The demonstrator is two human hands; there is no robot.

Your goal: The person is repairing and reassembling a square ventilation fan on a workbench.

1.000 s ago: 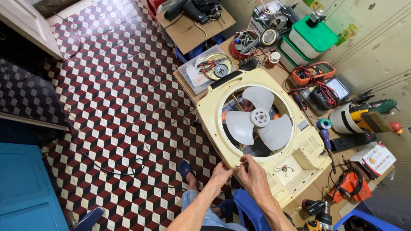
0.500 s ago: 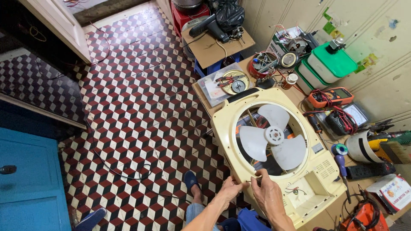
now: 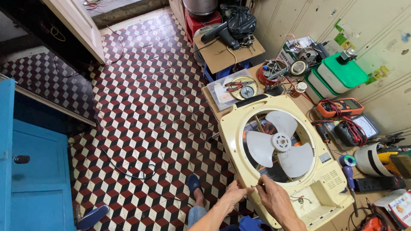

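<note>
**Box fan housing: both hands at its near rim**

Item: cream box fan housing (image 3: 286,169), lying flat on the cluttered workbench (image 3: 214,96) at the right of the scene. We note its long axis running from the far-left corner, by the black carry handle, to the near-right corner, where the switch compartment sits open with loose wires. The white three-blade propeller (image 3: 279,143) sits in the round opening, grille absent.

Hands: we see our left hand (image 3: 233,194) and right hand (image 3: 274,199) close together on the near-left edge of the housing, just below the round opening. The fingertips of both pinch toward each other around something thin, perhaps a wire or small fastener; it is too small for us to name. The right hand lies over the rim itself; the left meets it from the floor side. The housing extends away from both hands, far and to the right, so the right hand is the nearer to the propeller and the switch compartment.

Surroundings: an orange multimeter (image 3: 340,107) and a second meter just beyond the far-right edge; a green-lidded container (image 3: 342,72) further off; a screwdriver (image 3: 347,177) beside the right edge; a tiled floor (image 3: 141,111) to the left.
</note>
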